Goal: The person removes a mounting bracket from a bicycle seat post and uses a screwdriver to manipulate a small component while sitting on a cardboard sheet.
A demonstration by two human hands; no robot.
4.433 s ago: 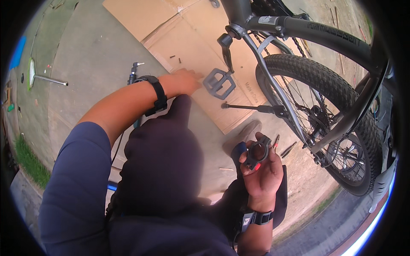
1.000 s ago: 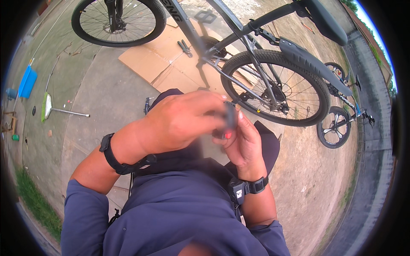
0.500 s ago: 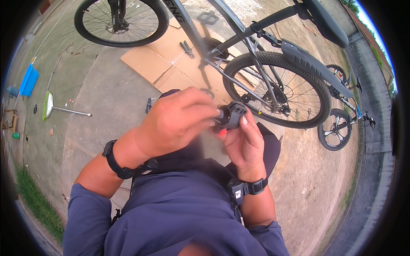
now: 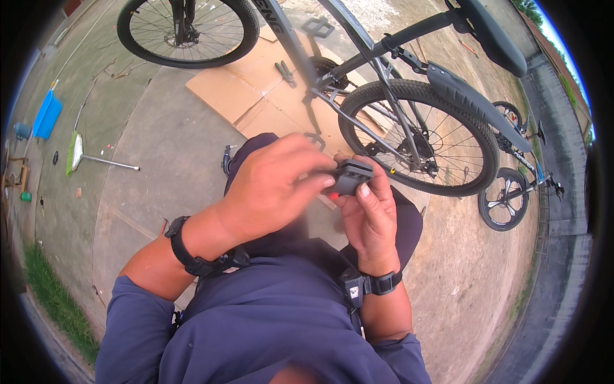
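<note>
Above my lap I hold a small dark grey plastic part point(image 4: 353, 178) with a blocky end, a slot and small holes. A bit of red point(image 4: 333, 196) shows beneath it, beside my fingers. My right hand point(image 4: 369, 224) is closed around the part from the right, its thumb against the near face. From the left, my left hand point(image 4: 262, 182) pinches at the part's other end. Those fingers are slightly blurred and hide what lies between them.
A grey bicycle point(image 4: 409, 121) stands ahead beside flattened cardboard point(image 4: 224, 96) with pliers point(image 4: 285, 73) on it. A second bicycle point(image 4: 511, 192) is at the right. To the left are a broom point(image 4: 75, 153) and a blue dustpan point(image 4: 47, 116). A small tool point(image 4: 226, 160) lies by my left knee.
The grey part has turned in my hands, so its slotted, blocky end now faces up. My left hand has shifted slightly right and stays at the part.
</note>
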